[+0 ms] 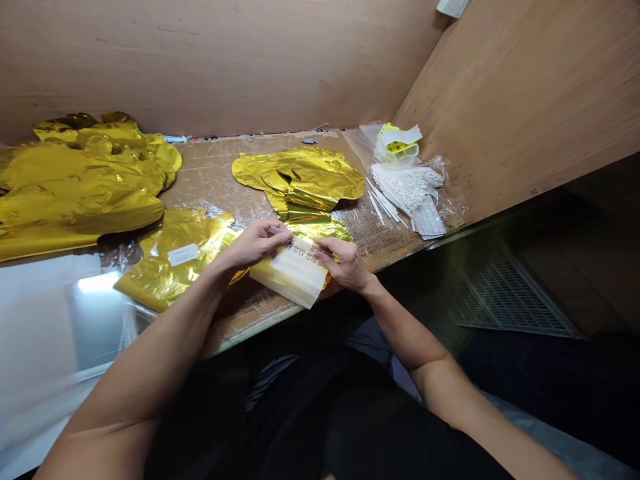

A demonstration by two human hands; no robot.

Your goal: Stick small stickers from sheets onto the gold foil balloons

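Note:
Between my hands is a translucent plastic bag (293, 275) with a row of printed CE and warning marks near its upper edge. My left hand (260, 241) pinches the bag's upper left corner. At the right side, the fingers of my right hand (345, 261) are closed on the bag's edge. Something yellow shows faintly through the film. Right behind the bag lies shiny gold foil (307, 217), folded, below a pile of flat gold foil balloons (305, 175). A bagged gold foil balloon with a white label (183, 255) rests beside my left forearm.
A large heap of gold foil balloons (75, 180) covers the table's left. Many white sticks (405, 185) lie at the right, near a yellow and white roll (399, 141). Wooden panels (215, 67) stand behind and right. Clear plastic sheets (45, 320) lie at lower left.

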